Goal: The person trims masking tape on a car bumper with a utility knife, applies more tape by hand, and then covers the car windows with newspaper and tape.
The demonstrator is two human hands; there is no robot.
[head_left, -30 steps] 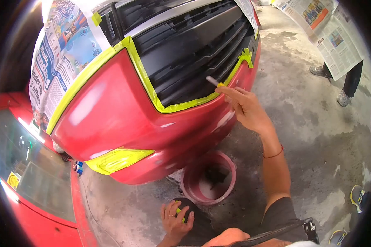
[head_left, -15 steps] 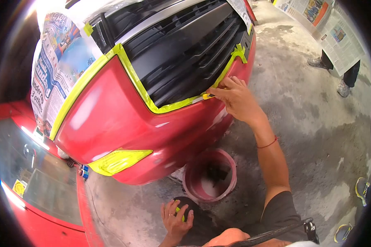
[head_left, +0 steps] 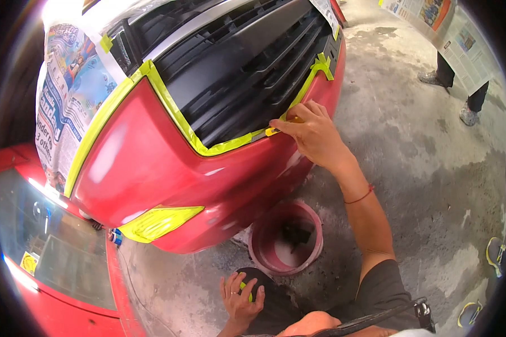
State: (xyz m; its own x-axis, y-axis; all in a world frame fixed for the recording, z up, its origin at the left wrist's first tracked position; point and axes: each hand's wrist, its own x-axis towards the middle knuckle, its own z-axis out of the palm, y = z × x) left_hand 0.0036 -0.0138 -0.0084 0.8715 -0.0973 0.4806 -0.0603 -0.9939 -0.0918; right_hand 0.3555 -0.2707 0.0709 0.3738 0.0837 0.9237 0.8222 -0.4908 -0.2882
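My right hand (head_left: 315, 135) is closed on a small yellow cutter (head_left: 272, 131), its blade against the yellow-green masking tape (head_left: 222, 147) along the lower edge of the black grille (head_left: 236, 73). Around the hand lies the red bumper (head_left: 180, 163). Low in the view, my left hand (head_left: 243, 297) rests by my dark-clothed knee, fingers curled round a yellow-green tape roll (head_left: 245, 286) that is partly hidden. More tape covers the lamp recess (head_left: 162, 223) at the bumper's lower left.
A pink bucket (head_left: 255, 247) with murky contents stands under the bumper. Newspaper (head_left: 76, 78) covers the headlight side. At the upper right, another person's legs (head_left: 445, 72) show behind a newspaper sheet (head_left: 461, 45). A red car door (head_left: 56, 303) is at left.
My right hand and the cutter have shifted slightly left along the tape line. The car also sits slightly further left in view. My left hand stays about where it was.
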